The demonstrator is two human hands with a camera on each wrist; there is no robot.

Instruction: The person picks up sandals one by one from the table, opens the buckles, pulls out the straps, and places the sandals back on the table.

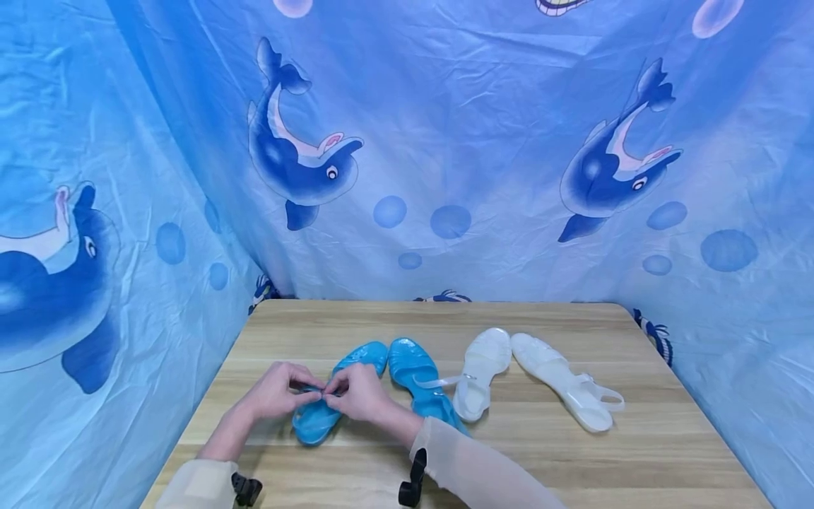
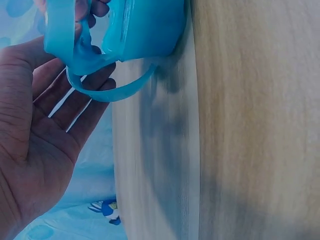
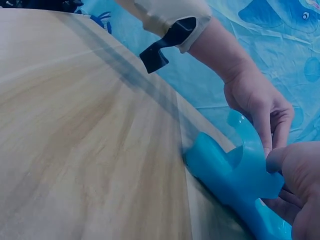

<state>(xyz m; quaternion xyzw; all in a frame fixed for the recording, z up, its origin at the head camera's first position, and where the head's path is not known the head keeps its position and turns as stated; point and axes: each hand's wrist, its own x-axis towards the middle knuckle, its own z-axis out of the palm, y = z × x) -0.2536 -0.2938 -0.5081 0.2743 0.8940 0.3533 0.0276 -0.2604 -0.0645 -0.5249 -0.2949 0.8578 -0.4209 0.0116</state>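
A blue jelly sandal lies on the wooden table, its toe pointing away and its heel towards me. My left hand pinches the sandal's ankle strap between thumb and forefinger from the left. From the right, my right hand pinches the same strap, with the fingertips of both hands meeting over the sandal. In the left wrist view, the loose end of the strap curves down past the left fingers. The right wrist view has the blue heel part below both hands; fingers hide the strap's fastening.
A second blue sandal lies to the right, partly behind my right forearm. Farther right are two clear white sandals, one with its strap reaching over the blue one, the other angled outward. A dolphin-printed curtain surrounds the table.
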